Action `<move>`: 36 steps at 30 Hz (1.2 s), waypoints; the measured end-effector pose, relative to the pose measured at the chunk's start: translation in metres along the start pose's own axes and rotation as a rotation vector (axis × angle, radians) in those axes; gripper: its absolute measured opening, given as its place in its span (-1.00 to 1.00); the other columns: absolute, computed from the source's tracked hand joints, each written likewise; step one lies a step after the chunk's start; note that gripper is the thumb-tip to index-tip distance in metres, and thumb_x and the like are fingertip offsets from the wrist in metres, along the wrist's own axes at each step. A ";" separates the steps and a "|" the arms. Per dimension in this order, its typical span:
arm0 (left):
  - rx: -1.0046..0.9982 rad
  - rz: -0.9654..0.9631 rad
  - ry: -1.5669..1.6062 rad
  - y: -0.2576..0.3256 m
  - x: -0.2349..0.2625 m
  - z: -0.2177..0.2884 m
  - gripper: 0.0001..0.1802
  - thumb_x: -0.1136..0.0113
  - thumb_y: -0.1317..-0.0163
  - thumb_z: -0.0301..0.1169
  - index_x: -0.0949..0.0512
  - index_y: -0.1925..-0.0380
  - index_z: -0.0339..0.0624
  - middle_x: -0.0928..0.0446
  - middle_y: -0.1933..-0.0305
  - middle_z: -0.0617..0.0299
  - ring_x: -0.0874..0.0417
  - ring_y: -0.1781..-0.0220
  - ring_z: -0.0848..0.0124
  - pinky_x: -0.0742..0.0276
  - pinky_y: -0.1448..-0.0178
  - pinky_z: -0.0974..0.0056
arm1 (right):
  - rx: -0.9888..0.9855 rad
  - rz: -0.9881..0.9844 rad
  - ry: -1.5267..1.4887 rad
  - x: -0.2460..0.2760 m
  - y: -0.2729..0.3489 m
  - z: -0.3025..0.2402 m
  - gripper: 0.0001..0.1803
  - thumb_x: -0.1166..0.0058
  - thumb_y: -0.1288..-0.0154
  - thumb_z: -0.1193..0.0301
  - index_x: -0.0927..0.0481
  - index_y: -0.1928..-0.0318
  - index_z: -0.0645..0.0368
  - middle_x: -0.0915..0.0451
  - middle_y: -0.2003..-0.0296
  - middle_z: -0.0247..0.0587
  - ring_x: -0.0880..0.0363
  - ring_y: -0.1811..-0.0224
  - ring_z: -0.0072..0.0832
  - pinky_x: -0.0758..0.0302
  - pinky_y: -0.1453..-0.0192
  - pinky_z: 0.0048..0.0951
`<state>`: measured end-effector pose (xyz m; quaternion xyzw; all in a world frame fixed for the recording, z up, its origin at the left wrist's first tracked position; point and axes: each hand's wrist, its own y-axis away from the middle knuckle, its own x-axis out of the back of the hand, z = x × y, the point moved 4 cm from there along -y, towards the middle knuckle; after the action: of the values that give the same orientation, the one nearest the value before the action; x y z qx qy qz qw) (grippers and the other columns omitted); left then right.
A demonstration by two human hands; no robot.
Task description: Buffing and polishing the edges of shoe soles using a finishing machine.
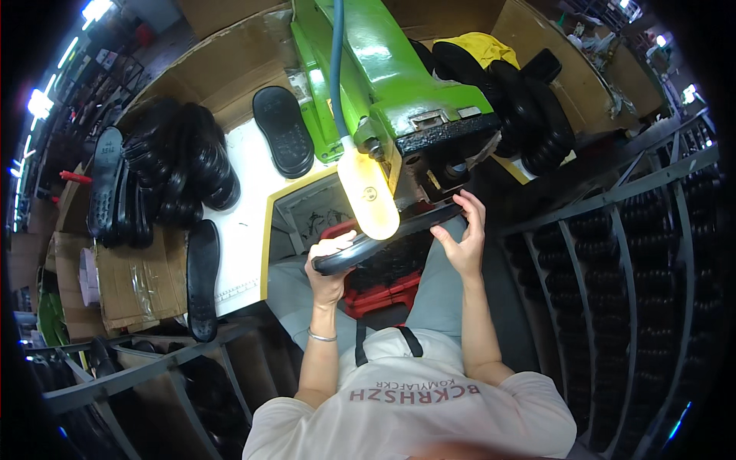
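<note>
A black shoe sole (349, 257) is held on edge, slanting up to the right, below the head of a green machine (429, 77). My left hand (328, 268) is closed round its left end, fingers over the top. At its right end my right hand (464, 236) grips with thumb and fingers on either side. A bright yellow-white lamp (369, 195) on a blue-grey cable hangs in front of the sole's middle and hides part of it. Contact between sole and machine cannot be made out.
Left on the white table (249, 184) lie a single black sole (284, 130), another sole (203, 280) at the edge, and heaped soles (165, 165). More dark soles (537, 115) and a yellow cloth (475, 50) are right of the machine. Metal racks (625, 253) flank me. A red crate (383, 295) stands below.
</note>
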<state>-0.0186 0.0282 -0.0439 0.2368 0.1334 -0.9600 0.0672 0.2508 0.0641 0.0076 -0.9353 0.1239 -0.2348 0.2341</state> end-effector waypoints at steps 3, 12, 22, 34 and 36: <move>0.072 0.028 0.025 -0.003 -0.014 -0.013 -0.50 -0.45 0.18 -0.75 -0.49 0.17 -0.29 -0.60 0.11 0.06 -0.63 0.02 0.27 -0.59 -0.09 0.23 | -0.149 0.070 -0.233 0.010 0.000 0.014 -0.25 -0.40 0.00 0.44 -0.37 -0.23 0.27 -0.28 -0.23 -0.09 -0.30 -0.27 -0.26 -0.29 -0.29 -0.30; 0.136 0.079 0.302 -0.003 -0.035 -0.055 -0.50 -0.43 0.07 -0.72 -0.47 0.11 -0.20 -0.55 0.08 0.24 -0.59 0.02 0.42 -0.57 -0.12 0.28 | -0.223 0.181 -0.522 0.021 -0.031 0.032 -0.18 -0.46 0.05 0.52 -0.34 -0.26 0.16 -0.30 -0.09 -0.26 -0.40 -0.08 -0.40 -0.43 -0.13 -0.41; 0.190 0.082 0.352 0.005 -0.022 -0.040 -0.54 -0.43 0.01 -0.65 -0.43 0.12 -0.23 -0.52 0.04 0.21 -0.58 -0.04 0.31 -0.60 -0.17 0.14 | -0.147 0.178 -0.427 0.013 -0.031 0.010 -0.17 -0.52 0.14 0.48 -0.39 -0.21 0.19 -0.31 -0.05 -0.34 -0.44 -0.01 -0.49 -0.44 -0.08 -0.44; 0.150 0.111 0.428 0.005 -0.001 -0.032 -0.48 -0.34 -0.05 -0.67 -0.42 -0.02 -0.12 -0.55 -0.02 0.16 -0.56 -0.16 0.18 -0.46 -0.30 -0.15 | -0.131 0.150 -0.442 -0.007 -0.035 -0.011 -0.18 -0.51 0.19 0.55 -0.40 -0.18 0.25 -0.24 -0.13 -0.26 -0.41 -0.10 -0.42 -0.49 -0.13 -0.39; 0.138 0.129 0.410 0.008 0.017 -0.019 -0.49 -0.34 -0.05 -0.67 -0.44 -0.02 -0.09 -0.56 -0.01 0.16 -0.57 -0.14 0.17 -0.49 -0.27 -0.14 | -0.098 0.125 -0.505 -0.022 -0.026 -0.017 -0.20 -0.51 0.16 0.51 -0.40 -0.17 0.25 -0.26 -0.14 -0.22 -0.41 -0.11 -0.40 -0.49 -0.12 -0.38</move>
<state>-0.0234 0.0245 -0.0695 0.4390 0.0628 -0.8924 0.0836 0.2264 0.0874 0.0250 -0.9649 0.1305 0.0274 0.2263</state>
